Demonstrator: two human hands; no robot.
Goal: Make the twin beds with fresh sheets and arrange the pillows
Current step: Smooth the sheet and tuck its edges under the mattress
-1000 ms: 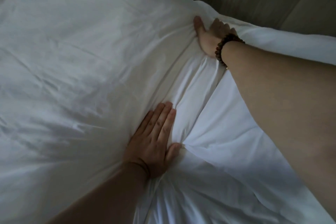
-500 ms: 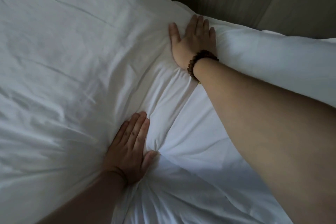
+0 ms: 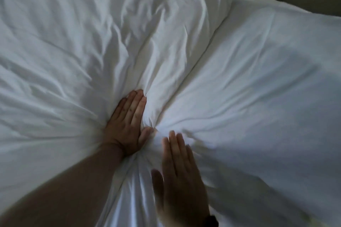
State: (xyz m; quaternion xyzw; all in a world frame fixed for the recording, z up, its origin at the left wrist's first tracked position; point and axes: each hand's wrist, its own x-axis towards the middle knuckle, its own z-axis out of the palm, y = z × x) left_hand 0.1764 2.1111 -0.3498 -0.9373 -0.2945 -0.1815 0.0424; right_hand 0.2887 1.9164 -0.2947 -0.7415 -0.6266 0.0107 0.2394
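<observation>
My left hand (image 3: 127,125) lies flat, fingers straight, pressed into the crease (image 3: 193,68) where 2 white pillows meet, probably to pin the left pillow (image 3: 110,33) steady. My right hand (image 3: 180,177), flat and blurred, holds nothing, hovering just beside it to smooth the right pillow (image 3: 258,88).

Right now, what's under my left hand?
Your left hand presses flat on white fabric that is bunched, with creases fanning out from the hand. Whatever lies beneath that fabric is covered, so I cannot tell.
</observation>
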